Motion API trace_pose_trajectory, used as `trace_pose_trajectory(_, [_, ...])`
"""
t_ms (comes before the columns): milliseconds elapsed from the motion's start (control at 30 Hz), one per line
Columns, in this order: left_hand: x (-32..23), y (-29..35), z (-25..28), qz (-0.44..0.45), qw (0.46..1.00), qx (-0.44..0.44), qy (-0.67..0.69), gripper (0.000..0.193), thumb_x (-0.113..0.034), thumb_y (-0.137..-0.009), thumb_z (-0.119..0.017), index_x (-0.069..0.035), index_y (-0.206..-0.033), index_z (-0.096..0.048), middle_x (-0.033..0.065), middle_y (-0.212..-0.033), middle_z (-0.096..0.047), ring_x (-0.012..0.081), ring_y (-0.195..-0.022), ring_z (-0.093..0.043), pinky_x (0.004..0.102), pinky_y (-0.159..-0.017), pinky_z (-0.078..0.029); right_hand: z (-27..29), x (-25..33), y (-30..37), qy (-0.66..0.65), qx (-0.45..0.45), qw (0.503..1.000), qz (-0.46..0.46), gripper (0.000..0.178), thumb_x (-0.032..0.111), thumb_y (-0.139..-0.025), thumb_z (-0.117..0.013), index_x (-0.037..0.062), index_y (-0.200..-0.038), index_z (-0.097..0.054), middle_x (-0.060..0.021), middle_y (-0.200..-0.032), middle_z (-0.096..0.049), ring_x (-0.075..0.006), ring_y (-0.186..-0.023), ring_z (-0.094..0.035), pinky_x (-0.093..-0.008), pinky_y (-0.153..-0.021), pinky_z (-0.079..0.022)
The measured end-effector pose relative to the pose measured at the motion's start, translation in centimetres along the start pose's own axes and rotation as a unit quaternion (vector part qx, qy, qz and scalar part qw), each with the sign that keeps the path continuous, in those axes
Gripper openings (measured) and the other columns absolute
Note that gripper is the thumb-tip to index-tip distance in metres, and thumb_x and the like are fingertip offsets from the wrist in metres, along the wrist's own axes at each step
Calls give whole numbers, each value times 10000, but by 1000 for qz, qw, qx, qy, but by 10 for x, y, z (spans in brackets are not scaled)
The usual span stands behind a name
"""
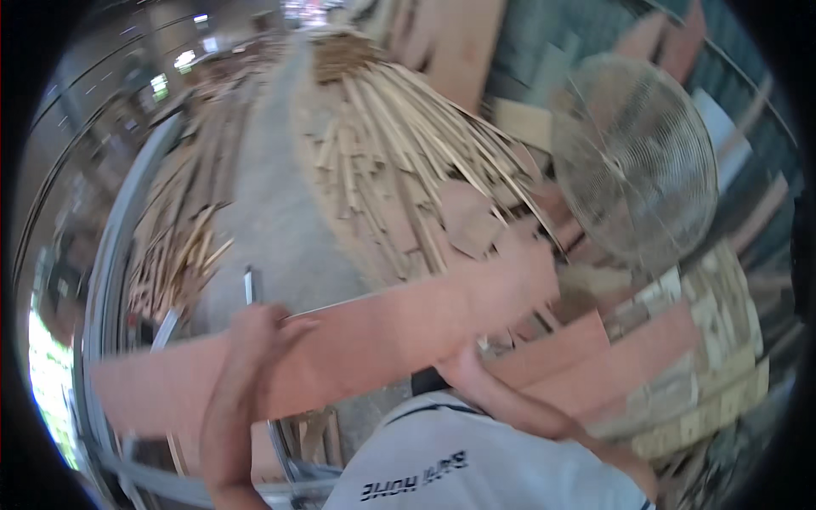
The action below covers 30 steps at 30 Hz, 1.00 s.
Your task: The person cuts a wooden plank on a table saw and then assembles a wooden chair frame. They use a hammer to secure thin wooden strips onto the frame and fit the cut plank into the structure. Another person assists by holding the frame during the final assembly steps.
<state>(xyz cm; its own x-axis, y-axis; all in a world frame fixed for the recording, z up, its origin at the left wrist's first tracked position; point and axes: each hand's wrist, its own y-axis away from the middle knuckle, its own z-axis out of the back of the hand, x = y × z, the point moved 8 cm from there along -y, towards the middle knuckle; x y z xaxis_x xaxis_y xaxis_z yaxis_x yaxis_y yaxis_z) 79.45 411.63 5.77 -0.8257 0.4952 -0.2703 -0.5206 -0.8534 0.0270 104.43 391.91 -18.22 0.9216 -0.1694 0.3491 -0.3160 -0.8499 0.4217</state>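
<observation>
A long reddish plywood strip [365, 344] is held across the front of my body, its right end higher than its left. My left hand [262, 330] reaches over it and grips its far edge left of the middle, fingers closed and pointing right. At the near edge, right of the middle, my right hand [463, 365] is closed on the strip, with its fingers partly hidden underneath. Motion smears both hands a little.
A large round fan [637, 161] stands at the right. Below it lie reddish boards [620, 365] beside a stack of pale wood pieces [705, 408]. Long wood strips [408, 136] cover the floor ahead. On the left runs a grey metal frame [110, 246].
</observation>
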Motion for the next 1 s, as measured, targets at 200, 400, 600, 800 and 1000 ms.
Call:
trace_pose_trajectory(200, [173,-89,-21,159,984,-73,38,531,-506,-747,-783,21,-737,-720,193,-596,-632,309,-566,-645,400,-581,-506,-114,-46,-183,67,-42,990,-117,812,725,-964,-230,136,-1518,-304,-73,-1534,-401,-268,-1412,-378,-510,-1141,-331])
trace_pose_trajectory(400, [285,-138,-12,290,944,-118,103,459,-409,-796,-778,29,-694,-690,126,-560,-610,177,-517,-560,352,-530,-454,-238,-100,-340,183,18,962,-201,798,707,-976,-232,122,-1517,-288,-92,-1527,-395,-280,-1397,-394,-516,-1137,-332])
trace_pose_trajectory(600, [385,-160,-21,388,890,-202,128,495,-398,-851,-726,66,-697,-648,139,-549,-590,158,-521,-521,366,-523,-437,-335,-184,-468,283,75,910,-294,733,633,-1005,-311,45,-1435,-394,-150,-1405,-517,-305,-1277,-524,-525,-1078,-412])
trace_pose_trajectory(800, [474,-192,-56,441,856,-152,223,624,-490,-979,-510,98,-841,-666,247,-670,-636,239,-645,-624,433,-646,-482,-430,-258,-545,411,153,839,-322,537,432,-1009,-487,-35,-1273,-518,-180,-1185,-648,-308,-1033,-676,-466,-901,-554])
trace_pose_trajectory(1000, [536,-197,-52,530,800,-136,246,705,-541,-1003,-425,106,-871,-672,288,-733,-655,258,-705,-645,460,-694,-486,-525,-322,-589,530,250,729,-354,498,397,-1003,-535,-76,-1153,-579,-185,-1086,-676,-273,-950,-692,-414,-832,-579])
